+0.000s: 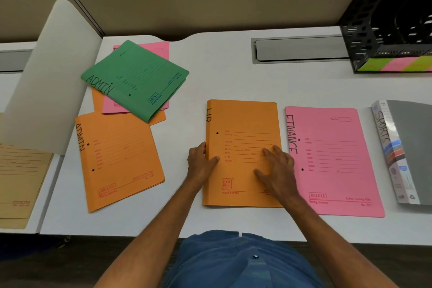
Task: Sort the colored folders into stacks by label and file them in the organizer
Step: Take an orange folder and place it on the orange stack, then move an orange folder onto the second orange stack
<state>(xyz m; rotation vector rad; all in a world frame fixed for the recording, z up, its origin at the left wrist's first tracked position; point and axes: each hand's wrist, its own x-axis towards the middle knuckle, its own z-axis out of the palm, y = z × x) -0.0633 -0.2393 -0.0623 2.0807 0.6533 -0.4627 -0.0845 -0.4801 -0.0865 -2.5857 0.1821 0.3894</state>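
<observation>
An orange folder labelled HR (243,124) lies flat in front of me. My left hand (201,163) grips its left edge, thumb on the cover. My right hand (277,170) rests flat on its lower right, fingers spread. To its right lies a pink folder marked FINANCE (336,147), then a grey folder marked SPORTS (406,147). To the left lies an orange ADMIN folder (121,161). Behind that, a green ADMIN folder (138,79) tops a loose pile with a pink folder (159,50) and an orange one under it. The black mesh organizer (364,37) stands at the back right.
The white desk (233,72) has a grey cable hatch (299,50) at the back. A white curved divider (46,82) rises on the left, with tan folders (18,182) on the neighbouring desk. Coloured sticky labels (395,64) line the organizer's front. A partition wall closes the back.
</observation>
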